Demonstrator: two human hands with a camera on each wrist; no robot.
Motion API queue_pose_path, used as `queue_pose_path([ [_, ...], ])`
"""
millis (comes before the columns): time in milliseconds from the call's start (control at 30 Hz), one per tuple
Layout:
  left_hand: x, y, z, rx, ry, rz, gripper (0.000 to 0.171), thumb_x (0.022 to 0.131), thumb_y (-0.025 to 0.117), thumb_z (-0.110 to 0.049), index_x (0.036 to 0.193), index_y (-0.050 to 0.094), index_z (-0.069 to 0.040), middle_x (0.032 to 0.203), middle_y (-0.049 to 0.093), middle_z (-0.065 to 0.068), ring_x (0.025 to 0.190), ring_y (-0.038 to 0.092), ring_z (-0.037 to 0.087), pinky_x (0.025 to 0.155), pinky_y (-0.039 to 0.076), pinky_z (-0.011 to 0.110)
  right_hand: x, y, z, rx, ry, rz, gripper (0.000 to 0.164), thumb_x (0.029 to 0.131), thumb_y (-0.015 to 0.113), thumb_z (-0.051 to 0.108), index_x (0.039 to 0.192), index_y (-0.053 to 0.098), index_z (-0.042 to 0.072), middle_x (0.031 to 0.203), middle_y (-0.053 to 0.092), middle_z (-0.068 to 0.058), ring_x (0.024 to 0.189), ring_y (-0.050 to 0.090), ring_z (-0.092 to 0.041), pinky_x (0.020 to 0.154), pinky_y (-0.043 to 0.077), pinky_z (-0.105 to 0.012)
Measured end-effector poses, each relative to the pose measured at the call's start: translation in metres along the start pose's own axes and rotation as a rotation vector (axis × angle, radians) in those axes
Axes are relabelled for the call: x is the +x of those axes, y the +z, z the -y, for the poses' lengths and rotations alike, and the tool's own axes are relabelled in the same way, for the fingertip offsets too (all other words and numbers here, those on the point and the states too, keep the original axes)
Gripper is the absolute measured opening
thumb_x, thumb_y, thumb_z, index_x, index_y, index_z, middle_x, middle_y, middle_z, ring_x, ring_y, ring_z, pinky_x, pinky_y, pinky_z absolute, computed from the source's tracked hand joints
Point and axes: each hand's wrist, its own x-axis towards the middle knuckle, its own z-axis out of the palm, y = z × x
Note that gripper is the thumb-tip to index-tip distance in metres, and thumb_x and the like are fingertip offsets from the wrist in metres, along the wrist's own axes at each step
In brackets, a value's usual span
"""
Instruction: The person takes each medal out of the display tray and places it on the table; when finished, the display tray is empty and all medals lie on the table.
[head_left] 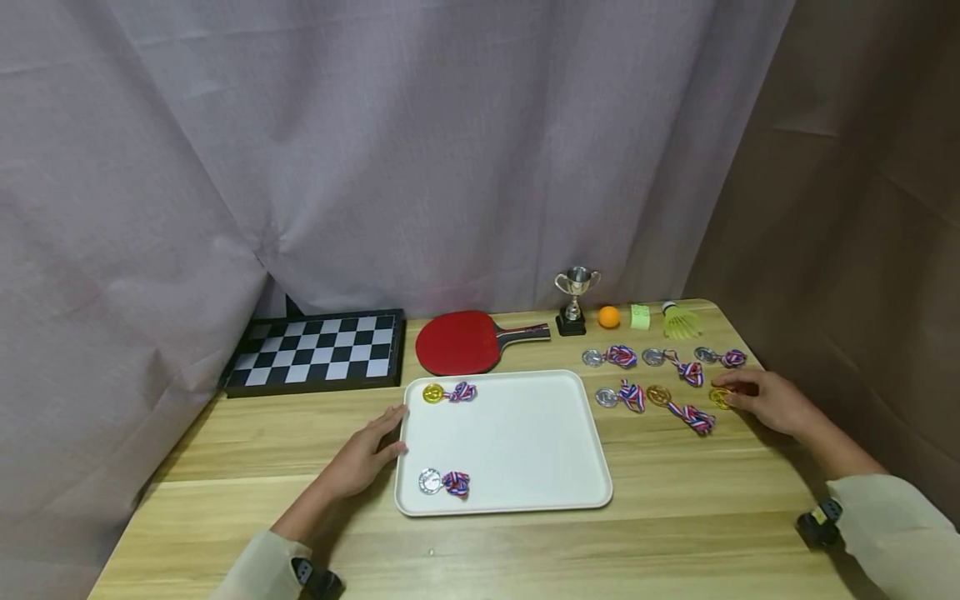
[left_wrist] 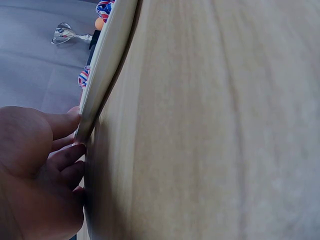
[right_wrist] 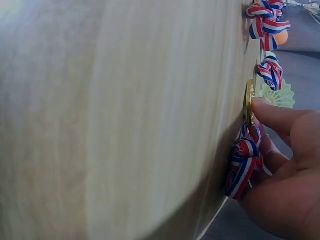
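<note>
My right hand [head_left: 772, 402] is at the table's right side, thumb and fingers pinching a gold medal [head_left: 720, 398]. In the right wrist view the thumb meets the rim of this medal [right_wrist: 249, 101], and its knotted red, white and blue ribbon [right_wrist: 244, 162] hangs beside the curled fingers. My left hand [head_left: 362, 454] rests against the left rim of a white tray [head_left: 517, 442], thumb and fingertips at the edge [left_wrist: 102, 70]. On the tray, a gold medal [head_left: 433, 393] lies at the upper left and a silver medal [head_left: 430, 481] at the lower left.
Right of the tray lie several silver medals [head_left: 606, 397] and another gold medal [head_left: 658, 396]. Along the back are a chessboard [head_left: 315, 350], a red table tennis paddle [head_left: 456, 343], a trophy [head_left: 574, 292], an orange ball [head_left: 609, 317], a green block [head_left: 640, 317] and a shuttlecock [head_left: 678, 321].
</note>
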Motion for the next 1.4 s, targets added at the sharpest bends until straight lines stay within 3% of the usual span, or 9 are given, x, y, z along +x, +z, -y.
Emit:
queue_pose_path([
  [200,0.000,0.000,0.001,0.007,0.012,-0.004,0.063,0.104,0.062,-0.017,0.160,0.035,-0.003,0.166,0.031,0.016,0.156,0.021,0.037,0.126,0.020,0.055,0.000,-0.005,0.003,0.032,-0.003,0.012,0.028,0.096,0.072,0.006,0.121,0.071,-0.006,0.111,0.071,-0.025,0.090,0.062,-0.010,0.066,0.050,-0.021],
  [333,0.000,0.000,0.001,0.009,0.008,-0.001,0.063,0.104,0.062,-0.018,0.160,0.034,-0.004,0.166,0.031,0.016,0.156,0.021,0.037,0.126,0.021,0.055,0.000,-0.010,0.016,0.057,-0.001,0.024,0.032,0.099,0.069,0.010,0.127,0.068,-0.006,0.118,0.069,-0.028,0.099,0.067,-0.030,0.068,0.055,-0.030],
  [400,0.000,0.001,0.001,0.009,0.002,0.002,0.064,0.104,0.062,-0.018,0.160,0.034,-0.005,0.167,0.030,0.016,0.156,0.021,0.037,0.126,0.021,0.055,0.001,-0.013,0.027,0.059,-0.008,0.033,0.034,0.101,0.068,0.013,0.131,0.067,-0.004,0.123,0.067,-0.028,0.107,0.065,-0.042,0.074,0.057,-0.039],
  [467,0.000,0.000,0.001,0.008,-0.003,0.003,0.064,0.104,0.062,-0.018,0.160,0.034,-0.005,0.167,0.030,0.015,0.156,0.021,0.036,0.126,0.020,0.054,0.002,-0.016,0.040,0.057,-0.021,0.041,0.035,0.102,0.067,0.016,0.133,0.066,-0.001,0.128,0.066,-0.028,0.113,0.061,-0.047,0.077,0.058,-0.040],
  [633,0.000,0.000,0.000,0.001,0.005,0.002,0.064,0.104,0.061,-0.017,0.160,0.034,-0.004,0.167,0.030,0.017,0.156,0.020,0.037,0.126,0.020,0.055,0.010,-0.016,0.079,0.096,-0.088,0.028,0.031,0.100,0.069,0.012,0.129,0.069,-0.001,0.122,0.069,-0.022,0.106,0.064,-0.027,0.078,0.056,-0.023],
  [733,0.000,0.000,0.000,-0.004,0.005,0.003,0.064,0.104,0.061,-0.017,0.160,0.034,-0.004,0.167,0.030,0.016,0.156,0.020,0.037,0.126,0.019,0.055,0.017,-0.011,0.103,0.130,-0.125,0.029,0.030,0.099,0.070,0.010,0.127,0.070,-0.001,0.119,0.071,-0.019,0.101,0.062,-0.016,0.084,0.055,-0.022],
  [1033,0.000,0.000,-0.001,-0.007,-0.002,0.002,0.064,0.104,0.061,-0.016,0.160,0.034,-0.004,0.167,0.030,0.016,0.156,0.020,0.037,0.126,0.018,0.056,0.040,0.022,0.177,0.262,-0.211,0.143,0.027,0.099,0.070,0.013,0.124,0.072,0.003,0.117,0.070,-0.013,0.105,0.062,-0.024,0.089,0.059,-0.040],
  [1400,0.000,0.000,0.001,-0.005,-0.015,0.009,0.064,0.105,0.061,-0.018,0.161,0.033,-0.007,0.167,0.030,0.013,0.157,0.019,0.034,0.127,0.018,0.054,0.055,0.079,0.255,0.358,-0.342,0.270,0.028,0.096,0.075,0.017,0.122,0.074,0.005,0.112,0.073,-0.011,0.103,0.065,-0.022,0.090,0.058,-0.041],
])
